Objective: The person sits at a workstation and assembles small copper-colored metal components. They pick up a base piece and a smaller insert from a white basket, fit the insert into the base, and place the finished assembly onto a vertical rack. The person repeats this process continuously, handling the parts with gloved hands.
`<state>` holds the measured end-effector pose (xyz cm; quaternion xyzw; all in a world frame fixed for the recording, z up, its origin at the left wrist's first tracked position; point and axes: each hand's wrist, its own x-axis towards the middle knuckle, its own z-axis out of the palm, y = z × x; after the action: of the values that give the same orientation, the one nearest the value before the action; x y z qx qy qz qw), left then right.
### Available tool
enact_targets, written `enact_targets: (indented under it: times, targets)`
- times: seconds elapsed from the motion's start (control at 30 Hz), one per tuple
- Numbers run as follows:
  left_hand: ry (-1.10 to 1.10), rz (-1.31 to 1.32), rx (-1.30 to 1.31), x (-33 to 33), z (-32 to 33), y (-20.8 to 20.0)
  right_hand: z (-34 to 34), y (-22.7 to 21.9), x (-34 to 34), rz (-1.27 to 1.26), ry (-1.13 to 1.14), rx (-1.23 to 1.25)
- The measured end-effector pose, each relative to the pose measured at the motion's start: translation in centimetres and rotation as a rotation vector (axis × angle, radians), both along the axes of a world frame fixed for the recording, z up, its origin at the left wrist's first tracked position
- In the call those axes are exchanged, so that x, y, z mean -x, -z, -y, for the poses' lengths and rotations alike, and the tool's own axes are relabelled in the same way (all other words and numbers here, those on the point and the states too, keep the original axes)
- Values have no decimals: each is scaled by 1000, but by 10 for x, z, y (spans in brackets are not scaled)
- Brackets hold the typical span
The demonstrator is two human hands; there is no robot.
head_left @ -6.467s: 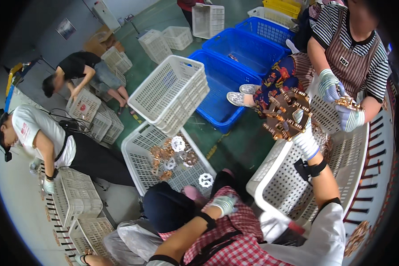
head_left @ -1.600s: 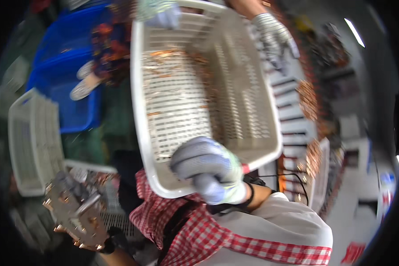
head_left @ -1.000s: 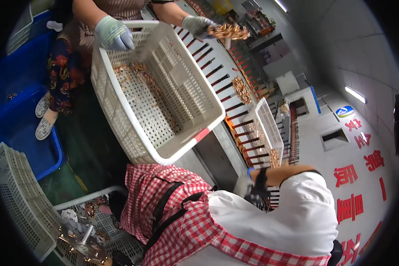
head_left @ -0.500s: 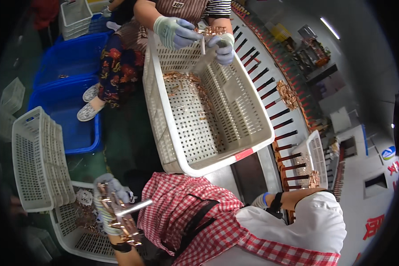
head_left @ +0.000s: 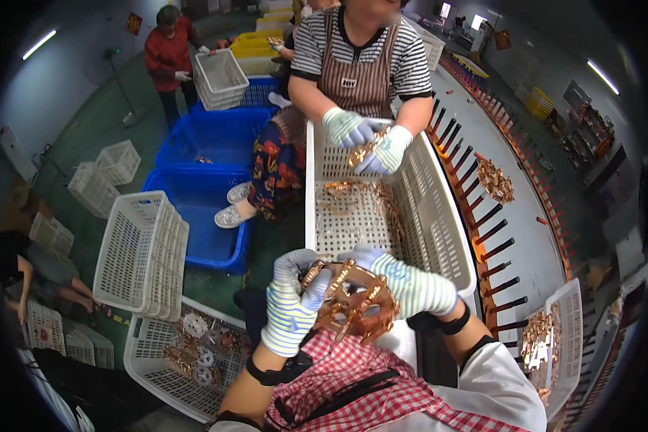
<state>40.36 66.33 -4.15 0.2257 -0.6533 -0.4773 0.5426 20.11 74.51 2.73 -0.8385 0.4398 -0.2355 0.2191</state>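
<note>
Just in front of my checked apron, both hands hold a round, copper-coloured metal part [head_left: 356,309] with cut-outs and clips around its rim. My left hand [head_left: 291,306], in a striped glove, is closed on its left side with the thumb across the front. My right hand [head_left: 414,284], gloved alike, grips its upper right edge; some of those fingers are hidden behind it. Beyond the part stands a large white perforated crate [head_left: 439,209] with small copper pieces scattered on its bottom. Across it, a co-worker's gloved hands [head_left: 389,153] hold another copper-coloured piece [head_left: 364,150].
At the lower left, a white crate [head_left: 140,360] contains copper and silver parts. Stacked white crates [head_left: 129,259] stand beside blue tubs [head_left: 194,241]. Along the right runs a conveyor [head_left: 529,237] with dark-and-red rods; near it is a crate [head_left: 570,331] of copper parts.
My left hand has brought the copper part from the lower left to the middle. My right hand has come from the right side onto it. The silver rod no longer shows; the view has tilted up.
</note>
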Motion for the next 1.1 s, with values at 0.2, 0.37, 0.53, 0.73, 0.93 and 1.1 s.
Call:
enact_targets:
  times: [0.2, 0.37, 0.53, 0.73, 0.93, 1.1]
  targets:
    - [-225, 134, 143, 46, -12, 8, -45, 35, 34, 412, 168, -200]
    - [-184, 14, -32, 75, -44, 17, -108, 41, 44, 558, 239, -138]
    - [-96, 66, 96, 89, -77, 34, -136, 82, 19, 972, 505, -190]
    - [-123, 352, 409, 86, -140, 1, -177, 127, 39, 828, 784, 207]
    - [-58, 439, 206, 105, -189, 20, -207, 134, 45, 366, 719, 604]
    - [-179, 480, 515, 110, -204, 38, -231, 145, 56, 329, 718, 639]
